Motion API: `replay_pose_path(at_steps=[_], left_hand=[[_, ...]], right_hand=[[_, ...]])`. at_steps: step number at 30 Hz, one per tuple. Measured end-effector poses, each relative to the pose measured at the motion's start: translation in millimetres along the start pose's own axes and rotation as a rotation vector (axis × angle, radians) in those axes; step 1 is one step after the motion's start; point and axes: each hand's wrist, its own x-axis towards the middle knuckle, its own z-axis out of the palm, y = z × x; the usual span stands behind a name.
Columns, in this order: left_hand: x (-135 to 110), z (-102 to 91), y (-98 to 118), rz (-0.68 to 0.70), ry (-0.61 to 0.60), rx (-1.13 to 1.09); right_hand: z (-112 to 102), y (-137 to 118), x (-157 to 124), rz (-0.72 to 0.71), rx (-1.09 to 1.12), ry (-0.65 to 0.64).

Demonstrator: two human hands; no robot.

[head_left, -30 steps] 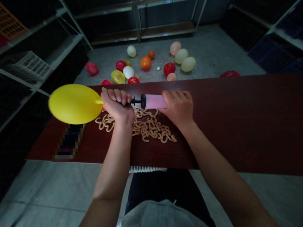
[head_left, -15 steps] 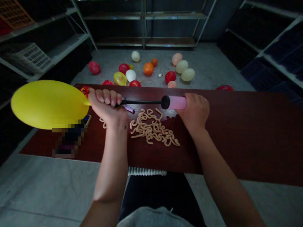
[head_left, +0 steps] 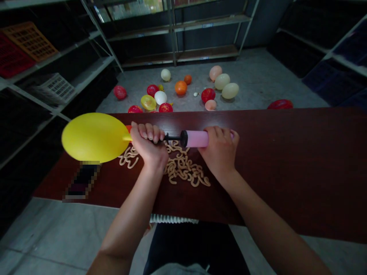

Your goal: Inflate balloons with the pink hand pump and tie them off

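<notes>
A plump yellow balloon (head_left: 94, 137) extends leftward from my left hand (head_left: 149, 145), which is closed around its neck and the black end of a balloon pump. The pump's pink barrel (head_left: 197, 139) is wrapped by my right hand (head_left: 220, 151). Between the two hands a short stretch of black rod shows, and the pump lies nearly level above the table. The pump's tip inside the left fist is hidden. Beneath my hands lies a pile of tan, curly, worm-like pieces (head_left: 183, 170). Something red pokes out just behind my left hand.
The dark red-brown table (head_left: 281, 164) spans the view. A blurred-out, phone-like object (head_left: 83, 181) rests at its left. Beyond it, several balloons, among them an orange one (head_left: 181, 88), lie on the grey floor. Metal shelves (head_left: 206, 56) with crates (head_left: 31, 42) stand around.
My hands have come closer together, so less black rod shows between them. The balloon and left hand shifted right in view, the right hand slightly left. The camera view has tilted up a little.
</notes>
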Motion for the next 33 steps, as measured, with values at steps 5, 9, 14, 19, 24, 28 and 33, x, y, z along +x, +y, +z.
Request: replay_pose_path(at_steps=[5,9,14,19,24,28,33], left_hand=[[-13.2,4.9,-19.8,-0.024,-0.058,0.059],[-8.3,2.9,-17.4,-0.042,-0.042,0.087],[7.8,-4.8,-2.2,-0.016,-0.01,0.033],[25.4,-13.5,18.0,0.051,0.05,-0.042],[44.4,-30.4,35.2,0.108,0.133,-0.069],[55.5,-43.8,41.0,0.098,0.198,-0.101],[51.1,-41.0,48.4,0.13,0.116,-0.028]], right_hand=[[2.3,-6.1,-4.3,-0.075,0.069,-0.068],[7.2,-3.8,-2.6,-0.141,0.039,-0.087],[12.5,-3.0,4.1,-0.253,-0.028,-0.054],[17.0,3.8,13.2,-0.243,-0.095,-0.008],[15.6,25.1,21.8,-0.217,-0.176,0.025],[12.5,34.0,23.8,-0.21,-0.193,0.059],[15.0,25.0,19.3,-0.163,-0.146,0.063]])
